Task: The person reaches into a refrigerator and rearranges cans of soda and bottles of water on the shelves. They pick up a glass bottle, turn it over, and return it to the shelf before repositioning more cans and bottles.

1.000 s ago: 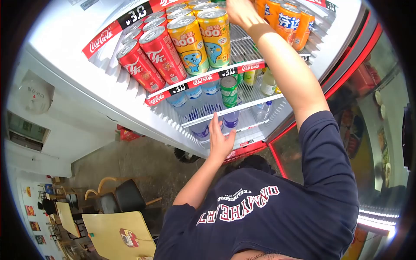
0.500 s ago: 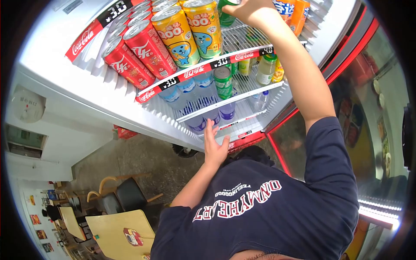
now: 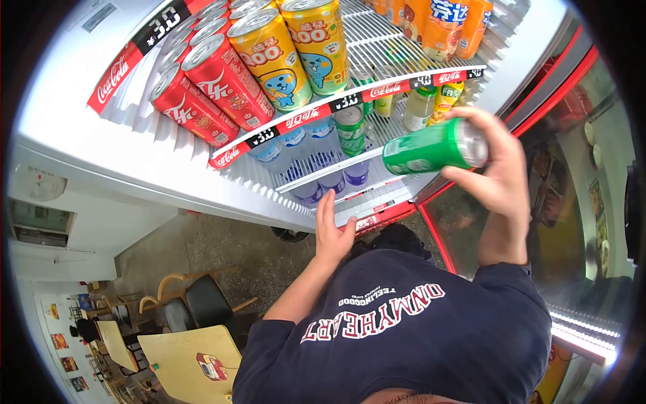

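Green can (image 3: 427,147) is held lying on its side in the right hand (image 3: 496,158), thumb below and fingers over its top end, in front of the drinks fridge. In this view it overlaps the end of the lower shelf's white front edge (image 3: 363,159); whether they touch, I cannot tell. The left hand (image 3: 334,236) is open, fingers raised, near the fridge's lower front edge. Above, wire rack (image 3: 380,44) shows between yellow Qoo cans (image 3: 269,64) and orange cans (image 3: 444,30), behind a red-and-black price strip (image 3: 367,96). Red cans (image 3: 229,81) stand by the ribbed left wall (image 3: 141,101). The red-edged glass door (image 3: 464,215) lies to the right.
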Available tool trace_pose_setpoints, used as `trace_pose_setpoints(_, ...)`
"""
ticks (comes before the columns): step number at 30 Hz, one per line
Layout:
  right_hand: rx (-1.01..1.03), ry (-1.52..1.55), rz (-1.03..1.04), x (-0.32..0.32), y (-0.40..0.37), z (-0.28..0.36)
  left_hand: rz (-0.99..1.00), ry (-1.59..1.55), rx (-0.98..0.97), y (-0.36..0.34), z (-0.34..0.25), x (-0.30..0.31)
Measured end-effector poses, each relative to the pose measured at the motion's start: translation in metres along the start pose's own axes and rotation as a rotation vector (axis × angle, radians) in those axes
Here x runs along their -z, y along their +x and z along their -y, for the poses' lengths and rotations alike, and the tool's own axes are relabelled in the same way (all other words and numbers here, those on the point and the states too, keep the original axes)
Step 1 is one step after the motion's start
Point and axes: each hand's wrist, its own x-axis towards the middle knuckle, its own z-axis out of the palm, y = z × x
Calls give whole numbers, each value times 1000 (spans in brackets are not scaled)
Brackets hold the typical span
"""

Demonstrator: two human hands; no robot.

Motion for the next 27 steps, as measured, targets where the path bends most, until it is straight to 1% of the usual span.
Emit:
trace_pose_setpoints(1, 0, -179, 23, -11, 1, -14, 3, -11, -3, 4, -2, 0)
trace_pose_setpoints(2, 25, -260, 16, -25, 3, -28, 1, -19, -8, 8, -5, -1)
trace_pose_setpoints(4, -9, -263, -4, -51, 10, -63, 1, -36, -17, 13, -11, -6)
trace_pose_setpoints(5, 76, -333, -46, -62, 16, -80, 10, -34, -17, 14, -12, -8)
trace_pose_setpoints(7, 38, -370, -99, -79, 26, -109, 29, -33, -16, 10, -12, -14)
trace_pose_setpoints(9, -118, -432, -1, -93, 38, -125, 35, -31, -16, 3, -12, -19)
trace_pose_setpoints(10, -196, -460, 49, -99, 44, -130, 47, -42, -2, 0, -12, -20)
trace_pose_setpoints(13, -193, -448, -26, -118, 57, -138, 75, -40, 45, -10, -12, -23)
trace_pose_setpoints(14, -146, -452, -76, -124, 58, -143, 77, -34, 60, -12, -12, -24)
trace_pose_setpoints(17, -161, -452, -45, -134, 65, -151, 50, -43, 61, -13, -6, -25)
trace_pose_setpoints(18, -9, -496, -125, -140, 65, -164, 42, -43, 67, -12, -5, -25)
trace_pose_setpoints(21, 11, -543, -164, -151, 69, -185, 39, -48, 96, -15, -3, -26)
trace_pose_setpoints(22, -41, -545, -133, -154, 67, -190, 44, -54, 105, -16, -3, -28)
trace_pose_setpoints(25, -42, -491, -88, -144, 60, -171, 48, -46, 103, -14, -6, -29)
trace_pose_setpoints(26, -20, -500, -161, -142, 54, -161, 40, -35, 99, -12, -8, -28)
trace_pose_setpoints(27, 51, -457, -212, -137, 48, -149, 27, -26, 95, -10, -9, -27)
